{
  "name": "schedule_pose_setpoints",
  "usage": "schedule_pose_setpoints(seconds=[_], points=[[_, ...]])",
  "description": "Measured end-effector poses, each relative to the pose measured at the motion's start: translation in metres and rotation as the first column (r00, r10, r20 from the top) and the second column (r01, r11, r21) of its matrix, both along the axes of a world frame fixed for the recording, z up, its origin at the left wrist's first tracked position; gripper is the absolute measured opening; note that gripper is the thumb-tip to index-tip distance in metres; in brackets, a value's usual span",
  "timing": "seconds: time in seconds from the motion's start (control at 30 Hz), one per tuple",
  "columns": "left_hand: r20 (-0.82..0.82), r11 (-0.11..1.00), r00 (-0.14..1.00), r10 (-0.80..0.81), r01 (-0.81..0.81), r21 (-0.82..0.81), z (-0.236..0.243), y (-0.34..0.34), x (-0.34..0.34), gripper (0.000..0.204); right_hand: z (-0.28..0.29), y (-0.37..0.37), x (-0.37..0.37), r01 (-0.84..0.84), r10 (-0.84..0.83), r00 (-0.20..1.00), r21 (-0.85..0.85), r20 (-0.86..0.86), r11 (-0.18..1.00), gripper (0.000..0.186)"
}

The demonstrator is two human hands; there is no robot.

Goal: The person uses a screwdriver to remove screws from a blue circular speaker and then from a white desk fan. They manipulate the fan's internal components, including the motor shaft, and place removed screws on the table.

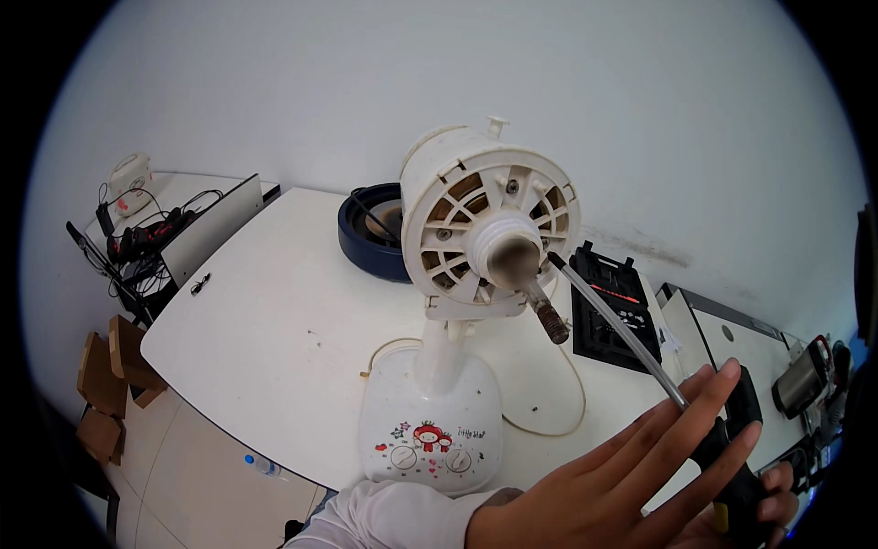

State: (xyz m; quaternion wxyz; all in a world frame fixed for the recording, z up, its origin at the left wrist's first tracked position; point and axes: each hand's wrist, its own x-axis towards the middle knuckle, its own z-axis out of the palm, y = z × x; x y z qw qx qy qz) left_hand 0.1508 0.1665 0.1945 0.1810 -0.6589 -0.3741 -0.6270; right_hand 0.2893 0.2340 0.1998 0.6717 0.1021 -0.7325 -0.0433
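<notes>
Screwdriver (622, 334) partly behind fingers (672, 437) of left hand (585, 494), handle (745, 496) in right hand (777, 505)

Even light, dark curved edges

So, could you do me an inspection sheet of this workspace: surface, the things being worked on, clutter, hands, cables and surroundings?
Surface: white table, with a few small dark specks.
Job's things: white fan standing upright, blades and grille absent; black-handled screwdriver, tip close to the fan's front, contact unclear.
Clutter: dark-blue round object behind the fan; open black tool case.
Hands: right hand grips the screwdriver's handle; left hand has fingers extended across it.
Cables: pale cord curving beside the fan's base; dark cables tangled at far left.
Surroundings: smudged pale wall; cardboard boxes and bottle on the floor.
</notes>
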Motion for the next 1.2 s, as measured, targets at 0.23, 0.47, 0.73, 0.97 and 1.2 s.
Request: schedule_pose_setpoints(seconds=[0.23,0.47,0.73,0.97,1.2], points=[[-0.071,0.985,0.991,0.111,-0.119,-0.125,0.001,-0.005,-0.002,0.046,-0.001,0.001,-0.010,0.016,-0.016,0.998,-0.007,-0.064,1.000,0.027],[-0.102,0.968,0.990,0.098,-0.119,-0.222,0.008,-0.012,-0.007,0.046,0.002,0.005,-0.009,0.029,-0.029,1.000,0.036,-0.006,0.999,0.027],[-0.024,0.985,0.994,0.110,-0.112,-0.131,0.002,-0.004,-0.002,0.049,0.000,0.005,-0.006,0.044,-0.044,0.999,0.015,0.008,0.999,0.027],[0.143,0.998,0.990,-0.011,0.002,0.068,-0.005,0.006,0.004,0.073,0.001,0.005,-0.010,0.045,-0.045,0.999,0.036,0.017,0.998,0.027],[-0.062,0.989,0.988,0.138,-0.142,-0.051,-0.005,0.002,-0.003,0.056,0.001,-0.001,-0.007,0.079,-0.080,0.996,0.024,0.043,0.997,0.028]])
